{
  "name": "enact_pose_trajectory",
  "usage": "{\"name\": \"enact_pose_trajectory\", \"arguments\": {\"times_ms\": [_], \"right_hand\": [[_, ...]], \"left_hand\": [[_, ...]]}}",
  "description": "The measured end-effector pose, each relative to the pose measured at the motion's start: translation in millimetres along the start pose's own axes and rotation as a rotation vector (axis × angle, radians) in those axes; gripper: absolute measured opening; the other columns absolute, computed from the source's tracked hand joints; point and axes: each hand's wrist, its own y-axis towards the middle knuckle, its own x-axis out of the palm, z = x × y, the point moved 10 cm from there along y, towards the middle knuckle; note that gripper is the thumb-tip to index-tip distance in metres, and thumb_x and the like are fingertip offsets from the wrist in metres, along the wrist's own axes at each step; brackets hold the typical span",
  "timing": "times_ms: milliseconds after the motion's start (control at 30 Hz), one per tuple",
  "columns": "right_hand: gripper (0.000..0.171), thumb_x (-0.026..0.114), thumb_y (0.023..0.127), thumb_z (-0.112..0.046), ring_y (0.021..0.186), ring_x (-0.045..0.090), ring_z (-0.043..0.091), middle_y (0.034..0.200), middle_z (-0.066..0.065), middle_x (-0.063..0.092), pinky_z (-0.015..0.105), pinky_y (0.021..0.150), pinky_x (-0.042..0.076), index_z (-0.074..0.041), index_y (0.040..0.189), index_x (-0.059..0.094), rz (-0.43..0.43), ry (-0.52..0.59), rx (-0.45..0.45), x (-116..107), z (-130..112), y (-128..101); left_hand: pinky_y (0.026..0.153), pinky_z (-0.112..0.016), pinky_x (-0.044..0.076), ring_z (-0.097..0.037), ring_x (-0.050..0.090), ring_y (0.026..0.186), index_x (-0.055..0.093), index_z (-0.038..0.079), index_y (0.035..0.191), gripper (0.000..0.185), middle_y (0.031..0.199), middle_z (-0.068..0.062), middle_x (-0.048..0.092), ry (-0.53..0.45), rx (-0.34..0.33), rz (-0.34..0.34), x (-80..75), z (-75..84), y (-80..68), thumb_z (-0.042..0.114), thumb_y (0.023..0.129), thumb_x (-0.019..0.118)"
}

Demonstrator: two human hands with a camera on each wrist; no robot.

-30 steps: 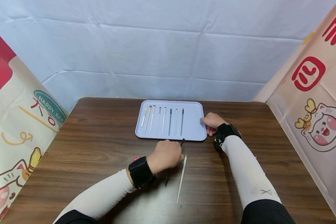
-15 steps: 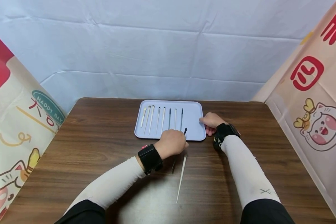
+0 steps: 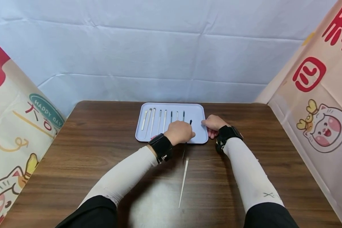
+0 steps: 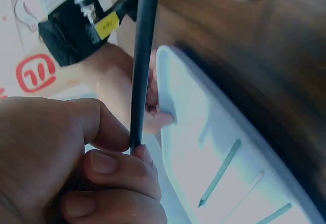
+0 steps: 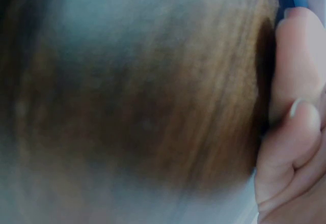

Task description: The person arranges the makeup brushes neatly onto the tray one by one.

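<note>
Pinching dark stick [image 4: 144, 56], left hand [image 3: 179, 132] hovers over tray [image 3: 198, 109]. Right hand [image 3: 213, 123] grips tray edge, fingers curled. White stick [image 3: 183, 182] on desk [image 3: 74, 158].

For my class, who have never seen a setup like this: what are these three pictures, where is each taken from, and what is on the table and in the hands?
A person works with two bare hands, filmed by a head camera and one on each wrist. In the head view, a pale tray on a brown table holds a row of thin sticks. The left hand pinches a dark stick, seen close in the left wrist view. The right hand holds the tray's right edge. A white stick lies on the table. The right wrist view is blurred.
</note>
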Motion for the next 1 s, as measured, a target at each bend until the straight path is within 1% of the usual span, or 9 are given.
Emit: {"name": "enact_pose_trajectory", "arguments": {"times_ms": [133, 267, 433, 600, 700, 767, 833, 900, 1000], "right_hand": [[0.053, 0.041, 0.1, -0.03, 0.042, 0.06, 0.014, 0.05, 0.005, 0.06, 0.027, 0.043, 0.048, -0.004, 0.059, 0.064, 0.0, -0.005, -0.001, 0, 2, 3], [0.053, 0.041, 0.1, -0.03, 0.042, 0.06, 0.014, 0.051, 0.005, 0.061, 0.027, 0.043, 0.047, -0.004, 0.059, 0.064, 0.005, -0.008, 0.003, -2, 3, 4], [0.054, 0.042, 0.1, -0.03, 0.041, 0.06, 0.014, 0.051, 0.006, 0.061, 0.027, 0.042, 0.047, -0.003, 0.059, 0.064, 0.007, -0.01, 0.009, -2, 5, 5], [0.054, 0.041, 0.101, -0.031, 0.042, 0.06, 0.014, 0.051, 0.005, 0.061, 0.027, 0.043, 0.048, -0.004, 0.06, 0.064, 0.004, -0.001, 0.009, -1, 4, 5], [0.054, 0.04, 0.101, -0.031, 0.042, 0.061, 0.014, 0.051, 0.005, 0.062, 0.027, 0.043, 0.048, -0.003, 0.061, 0.064, 0.003, -0.004, -0.002, 0, 3, 5], [0.055, 0.04, 0.101, -0.031, 0.042, 0.061, 0.014, 0.051, 0.005, 0.061, 0.027, 0.043, 0.048, -0.003, 0.061, 0.064, 0.004, -0.006, -0.01, 0, 2, 6], [0.055, 0.04, 0.101, -0.031, 0.042, 0.061, 0.014, 0.051, 0.006, 0.061, 0.028, 0.043, 0.048, -0.003, 0.061, 0.064, 0.005, -0.006, -0.01, 0, 2, 6], [0.055, 0.04, 0.102, -0.032, 0.042, 0.061, 0.014, 0.051, 0.006, 0.061, 0.028, 0.042, 0.048, -0.003, 0.061, 0.064, 0.009, -0.003, -0.006, 0, 3, 6], [0.055, 0.041, 0.102, -0.032, 0.042, 0.06, 0.014, 0.051, 0.006, 0.061, 0.028, 0.042, 0.048, -0.003, 0.06, 0.064, 0.009, 0.0, 0.005, 1, 4, 7]], "left_hand": [[0.059, -0.034, 0.05, -0.017, 0.058, 0.066, 0.063, 0.018, 0.068, 0.049, 0.077, -0.001, 0.063, -0.023, -0.02, -0.028, -2.8, -4.0, 9.6, 0.044, 0.106, 0.048], [0.057, -0.033, 0.046, -0.016, 0.054, 0.064, 0.062, 0.018, 0.068, 0.048, 0.075, 0.0, 0.059, -0.047, -0.033, -0.033, -7.0, -7.7, 17.6, 0.044, 0.106, 0.048], [0.057, -0.031, 0.043, -0.016, 0.051, 0.063, 0.064, 0.017, 0.073, 0.045, 0.078, -0.001, 0.058, -0.057, -0.036, -0.026, -13.5, -8.2, 25.9, 0.043, 0.107, 0.047], [0.061, -0.032, 0.045, -0.016, 0.051, 0.065, 0.067, 0.016, 0.078, 0.043, 0.081, -0.002, 0.06, -0.065, -0.039, -0.015, -17.6, -6.0, 34.7, 0.042, 0.107, 0.048], [0.069, -0.034, 0.047, -0.017, 0.054, 0.07, 0.07, 0.016, 0.084, 0.041, 0.087, -0.003, 0.063, -0.063, -0.049, -0.01, -18.0, -5.4, 39.8, 0.042, 0.107, 0.047], [0.075, -0.036, 0.049, -0.018, 0.057, 0.075, 0.072, 0.017, 0.089, 0.04, 0.094, -0.003, 0.067, -0.059, -0.06, -0.004, -18.7, -5.7, 42.6, 0.043, 0.107, 0.047], [0.079, -0.037, 0.051, -0.019, 0.06, 0.079, 0.073, 0.017, 0.093, 0.039, 0.099, -0.003, 0.069, -0.062, -0.074, -0.002, -19.5, -6.6, 44.4, 0.043, 0.106, 0.047], [0.079, -0.037, 0.052, -0.019, 0.061, 0.081, 0.074, 0.017, 0.096, 0.04, 0.101, -0.003, 0.069, -0.064, -0.088, -0.002, -19.9, -8.3, 46.5, 0.044, 0.106, 0.047], [0.072, -0.034, 0.052, -0.018, 0.061, 0.078, 0.074, 0.017, 0.098, 0.04, 0.098, -0.003, 0.068, -0.078, -0.111, -0.01, -19.1, -12.2, 50.7, 0.044, 0.107, 0.046]]}}
